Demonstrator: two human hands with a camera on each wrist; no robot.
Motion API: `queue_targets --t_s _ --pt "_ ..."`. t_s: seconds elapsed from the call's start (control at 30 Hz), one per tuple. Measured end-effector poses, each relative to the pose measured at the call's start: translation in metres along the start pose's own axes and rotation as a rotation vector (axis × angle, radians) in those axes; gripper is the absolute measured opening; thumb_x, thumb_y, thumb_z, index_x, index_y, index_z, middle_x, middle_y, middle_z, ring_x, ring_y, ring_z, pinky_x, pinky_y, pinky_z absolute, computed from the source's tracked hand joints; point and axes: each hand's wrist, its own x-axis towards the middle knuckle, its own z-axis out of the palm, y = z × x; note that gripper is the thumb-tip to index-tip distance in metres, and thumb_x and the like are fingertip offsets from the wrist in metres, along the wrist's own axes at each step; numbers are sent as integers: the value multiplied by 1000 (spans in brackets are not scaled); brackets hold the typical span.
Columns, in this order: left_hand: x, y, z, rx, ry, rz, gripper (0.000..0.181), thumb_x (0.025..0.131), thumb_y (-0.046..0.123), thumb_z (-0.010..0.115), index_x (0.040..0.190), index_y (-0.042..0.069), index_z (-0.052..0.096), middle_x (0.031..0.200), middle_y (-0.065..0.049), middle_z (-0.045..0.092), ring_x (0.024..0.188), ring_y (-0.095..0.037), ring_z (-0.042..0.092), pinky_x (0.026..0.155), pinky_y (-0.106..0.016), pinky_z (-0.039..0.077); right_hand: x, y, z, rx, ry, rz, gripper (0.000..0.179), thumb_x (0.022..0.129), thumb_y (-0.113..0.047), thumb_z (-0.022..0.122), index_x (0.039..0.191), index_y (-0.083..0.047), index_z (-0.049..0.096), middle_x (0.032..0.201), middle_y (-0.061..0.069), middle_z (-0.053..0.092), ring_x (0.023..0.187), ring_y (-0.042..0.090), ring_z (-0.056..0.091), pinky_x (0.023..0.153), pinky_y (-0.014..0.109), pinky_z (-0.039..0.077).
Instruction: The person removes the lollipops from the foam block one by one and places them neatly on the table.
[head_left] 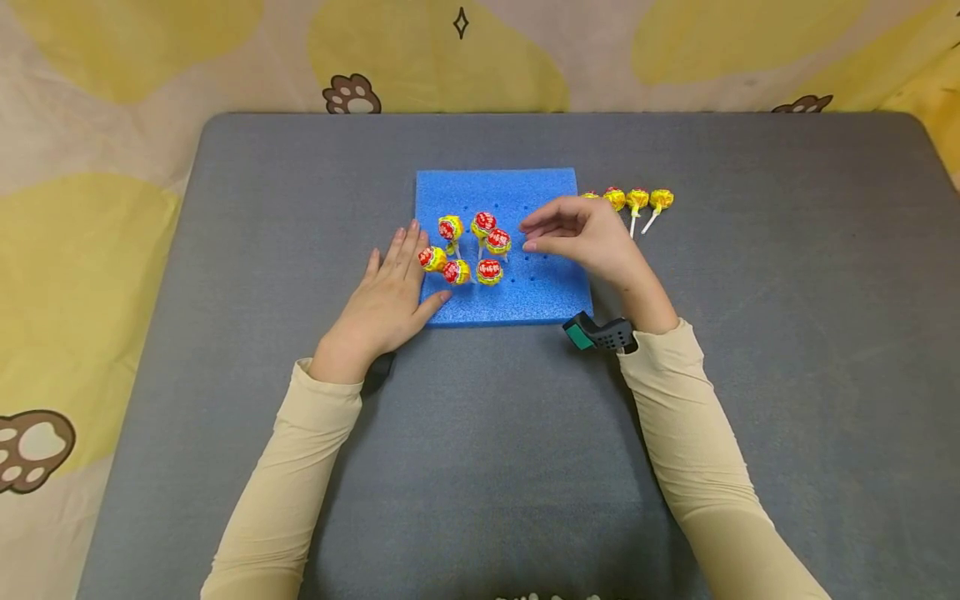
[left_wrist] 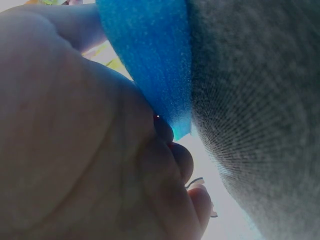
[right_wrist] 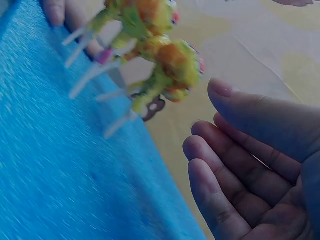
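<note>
A blue foam board [head_left: 517, 310] dotted with small holes lies on the table. Several lollipops [head_left: 490, 272] in yellow and red wrappers stand in its left half, sticks down and heads up, some tilted. My left hand [head_left: 384, 302] lies along the board's left edge, fingers straight and thumb over the front left corner; the left wrist view shows the palm beside the foam [left_wrist: 155, 60]. Over the board's right half is my right hand [head_left: 592, 237], to the right of the standing lollipops. Its thumb and gently bent fingers [right_wrist: 212, 185] are apart, with nothing between them.
Several more lollipops [head_left: 661, 200] lie in a row on the grey table [head_left: 480, 433] behind and right of the board, partly hidden by the right hand. A patterned yellow and cream cloth [head_left: 480, 58] hangs beyond the table's far edge.
</note>
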Motion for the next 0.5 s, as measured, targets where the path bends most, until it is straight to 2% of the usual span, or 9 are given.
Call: queue_targets --t_s 0.27,0.5 --pt "0 0 2 4 4 3 84 96 47 43 150 0 -1 157 -13 -10 142 -25 -12 113 -50 -2 0 3 14 38 -4 21 26 78 7 72 102 12 65 95 16 68 81 16 66 74 26 54" --pt "0 0 4 3 9 1 84 95 47 43 150 0 -1 157 -13 -10 143 -26 -12 112 -50 -2 1 6 22 36 -13 26 27 79 6 71 104 13 64 92 14 67 81 15 65 74 25 54"
